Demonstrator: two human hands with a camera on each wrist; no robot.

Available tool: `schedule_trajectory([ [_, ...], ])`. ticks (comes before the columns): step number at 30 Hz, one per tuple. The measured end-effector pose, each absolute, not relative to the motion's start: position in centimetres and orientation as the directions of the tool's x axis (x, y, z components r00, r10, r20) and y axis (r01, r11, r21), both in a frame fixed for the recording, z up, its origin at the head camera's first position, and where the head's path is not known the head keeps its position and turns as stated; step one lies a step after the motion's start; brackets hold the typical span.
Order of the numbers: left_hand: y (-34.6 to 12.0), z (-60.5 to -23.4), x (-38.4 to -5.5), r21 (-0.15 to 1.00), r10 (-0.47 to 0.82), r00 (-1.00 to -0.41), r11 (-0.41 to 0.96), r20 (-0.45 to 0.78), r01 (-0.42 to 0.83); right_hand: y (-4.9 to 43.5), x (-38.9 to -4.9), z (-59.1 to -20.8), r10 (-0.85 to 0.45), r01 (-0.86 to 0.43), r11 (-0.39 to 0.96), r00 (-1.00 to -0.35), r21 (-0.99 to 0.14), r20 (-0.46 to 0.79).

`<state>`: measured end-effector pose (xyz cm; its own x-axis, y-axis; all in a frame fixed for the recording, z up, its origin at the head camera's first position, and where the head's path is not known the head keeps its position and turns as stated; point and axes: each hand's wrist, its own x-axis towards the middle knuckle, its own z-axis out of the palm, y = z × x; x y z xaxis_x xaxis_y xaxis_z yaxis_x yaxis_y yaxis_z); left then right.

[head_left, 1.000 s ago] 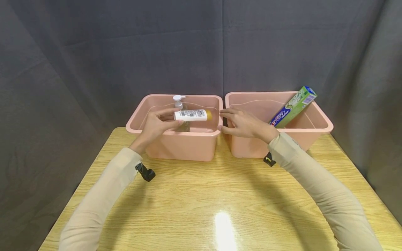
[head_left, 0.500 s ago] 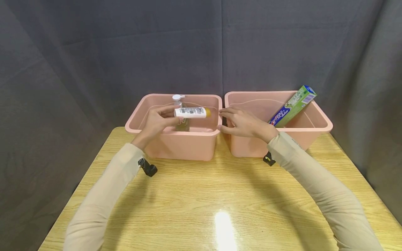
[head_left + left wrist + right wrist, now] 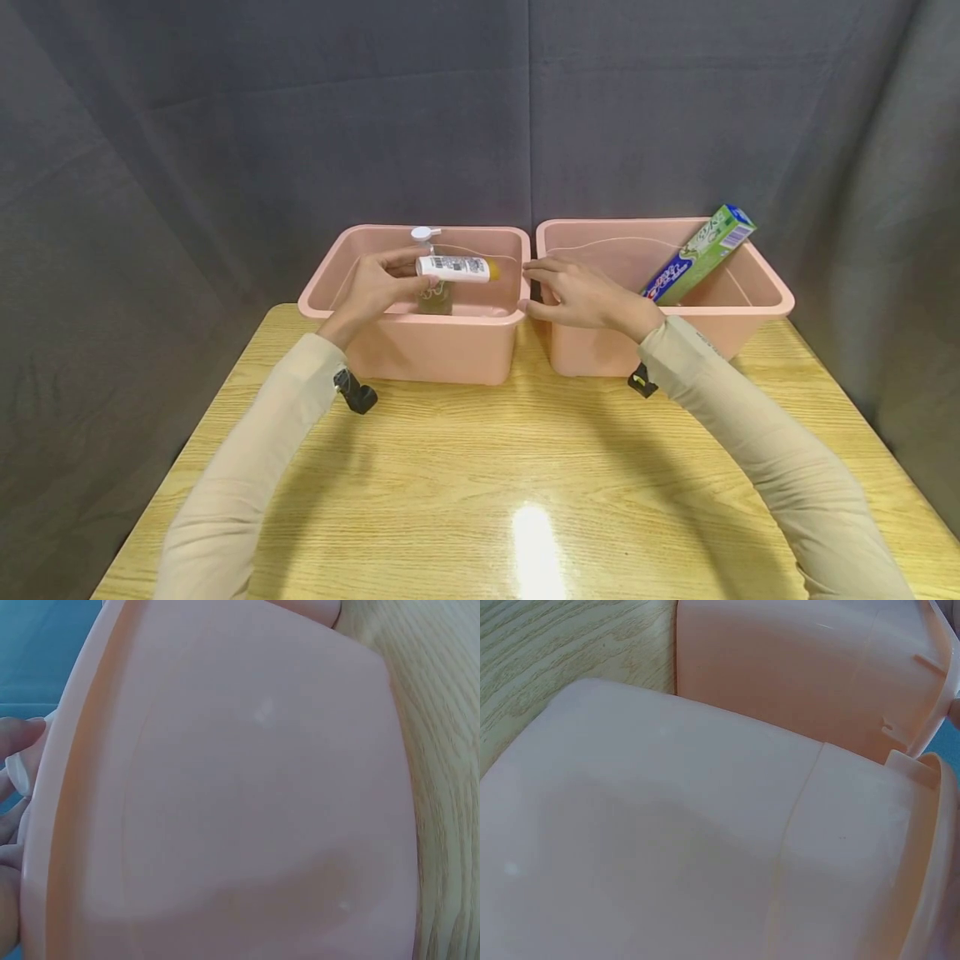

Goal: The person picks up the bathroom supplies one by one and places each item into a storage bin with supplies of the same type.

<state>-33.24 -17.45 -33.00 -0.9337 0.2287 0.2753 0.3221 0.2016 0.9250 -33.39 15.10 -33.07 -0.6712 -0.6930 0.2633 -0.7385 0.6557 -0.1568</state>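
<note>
Over the left pink bin, my left hand pinches a white bottle with a yellow cap by its base, holding it sideways with the cap to the right. Behind and below it, a clear pump bottle with a white pump head stands in that bin. My right hand has its fingers stretched out to the left, the tips at the left bin's right rim. In the left wrist view, only some fingers show past the bin's rim; the bin wall hides most of the hand.
A second pink bin stands close on the right, below my right hand. From it leans a green and blue toothpaste box, sticking out past the back right rim. Both bins rest on a wooden table, with a dark grey curtain behind.
My left hand has shifted slightly up and to the right, and the white bottle has risen a little with it. The right hand has hardly moved.
</note>
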Motion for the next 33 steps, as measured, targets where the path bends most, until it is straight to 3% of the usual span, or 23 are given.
schedule_trajectory([
  [15, -17.44, -33.18, -33.35, 0.902, 0.211, -0.928, 0.245, 0.307, 0.355, 15.12, -33.13, -32.92, -0.685, -0.726, 0.669, -0.686, -0.161, 0.246],
  [23, -17.39, -33.25, -33.64, 0.919, 0.187, -0.925, 0.157, 0.331, 0.361, 15.03, -33.22, -33.0, -0.688, -0.732, 0.662, -0.678, -0.159, 0.257],
  [33, -17.31, -33.03, -33.55, 0.914, 0.219, -0.918, 0.17, 0.33, 0.369, 15.01, -33.2, -32.93, -0.686, -0.724, 0.673, -0.687, -0.15, 0.241],
])
